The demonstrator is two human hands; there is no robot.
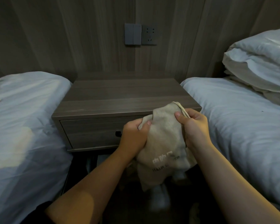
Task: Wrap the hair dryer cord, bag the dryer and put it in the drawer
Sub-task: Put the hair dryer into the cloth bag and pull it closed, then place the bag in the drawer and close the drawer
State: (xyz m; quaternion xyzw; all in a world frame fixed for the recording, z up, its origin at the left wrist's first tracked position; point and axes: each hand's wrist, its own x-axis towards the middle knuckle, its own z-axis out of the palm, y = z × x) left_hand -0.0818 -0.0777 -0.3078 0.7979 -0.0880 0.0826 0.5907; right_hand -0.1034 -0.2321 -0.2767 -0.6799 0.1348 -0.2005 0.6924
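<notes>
The bag, a beige cloth pouch with pale lettering low on its face, is held up in both hands just in front of the nightstand, between the two beds. Its long axis runs from the drawstring at the far, upper end, level with the nightstand's front edge, down and back toward the person, where the loose bottom hangs over the dark floor. The left hand grips a fold of cloth on the bag's left side, and the right hand is curled round the upper right, thumb pressed on the cloth just below the string. The drawer lies directly behind the hands and a little to their left, and it is closed. Its dark handle peeps out just beside the left hand's knuckles, so I'd say that hand is the nearer one to pull it open while the right keeps the bag. The dryer and its cord cannot be seen at all. The bag looks full in the middle, but whether the dryer is fully inside I cannot tell. Most of the handle is covered by the left hand, and something pale on the floor under the bag is too dim to make out.
</notes>
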